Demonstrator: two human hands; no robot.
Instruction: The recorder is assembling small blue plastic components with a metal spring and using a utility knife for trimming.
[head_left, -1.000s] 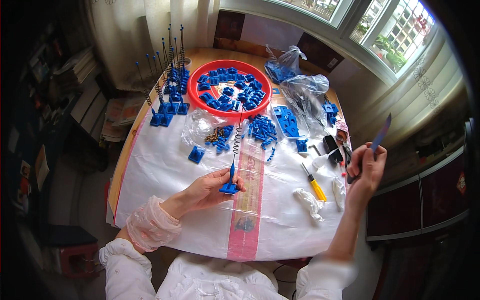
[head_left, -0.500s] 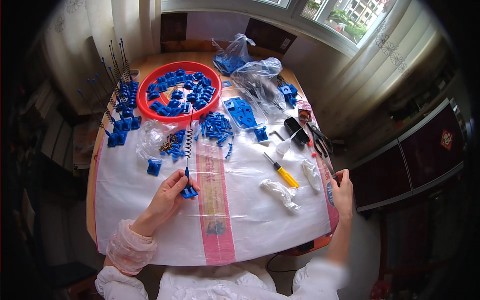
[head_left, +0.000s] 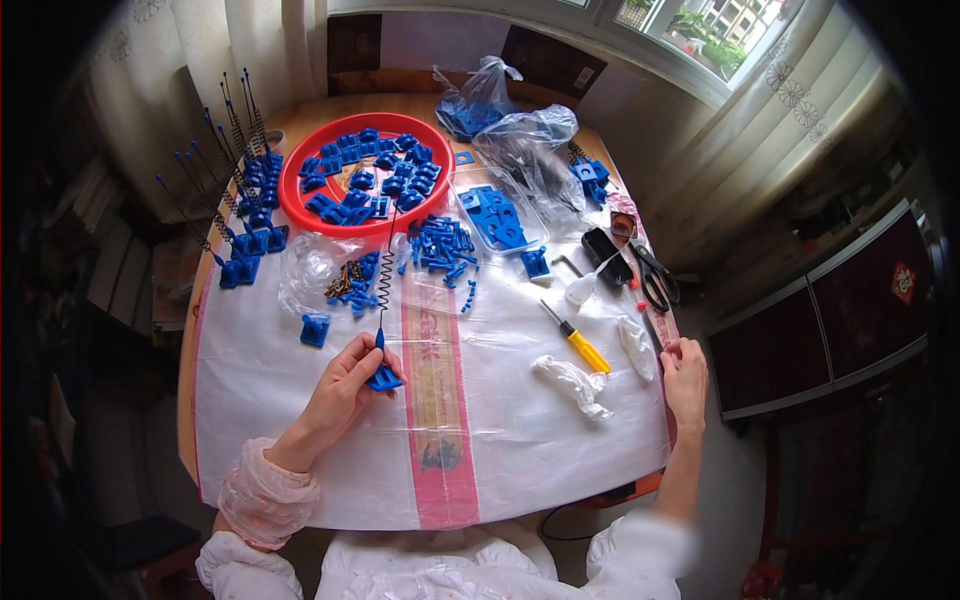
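My left hand (head_left: 350, 385) pinches a blue plastic clip base (head_left: 383, 377) above the near left half of the table. A dark coiled spring wire (head_left: 385, 287) stands up from that base, its thin tip reaching toward the red basin. At the table's right edge, my right hand (head_left: 685, 380) is closed with its fingertips on the end of a slim, dark metal tool (head_left: 656, 330); its kind is hard to tell. Beyond the left hand, a single blue base (head_left: 314, 330) lies near loose brass screws (head_left: 345, 281) and a pile of small blue pegs (head_left: 440, 247).
A red basin (head_left: 290, 190) holds many blue bases. Wires on blue bases (head_left: 240, 270) stand at the left edge. A clear tray (head_left: 541, 236) holds flat blue pieces. A yellow screwdriver (head_left: 587, 352), crumpled white wrap (head_left: 574, 386), black scissors (head_left: 655, 280) and plastic bags (head_left: 525, 140) lie rightward.
The whole view has shifted slightly. My left hand still holds the base and wire, and the base is turned a little. My right hand has moved slightly left, toward the table.
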